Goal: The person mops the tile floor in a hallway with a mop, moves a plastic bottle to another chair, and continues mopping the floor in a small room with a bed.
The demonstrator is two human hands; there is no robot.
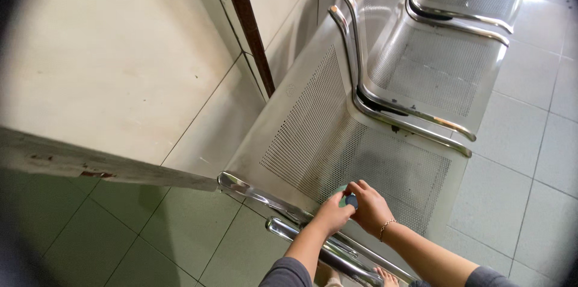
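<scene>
Both hands, left hand (333, 213) and right hand (368, 206), grasp one small blue-green object (348, 198) above three perforated metal seats (385, 166) on a tiled floor (512, 203).

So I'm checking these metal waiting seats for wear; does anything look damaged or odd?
Yes. The armrest between the seats has an orange, rust-like patch near its front end, and the ledge at left shows reddish chipped spots. The perforated seat looks intact.

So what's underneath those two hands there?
A perforated metal bench seat. Between the left hand and right hand a small blue-green object peeks out; most of it is covered.
</scene>
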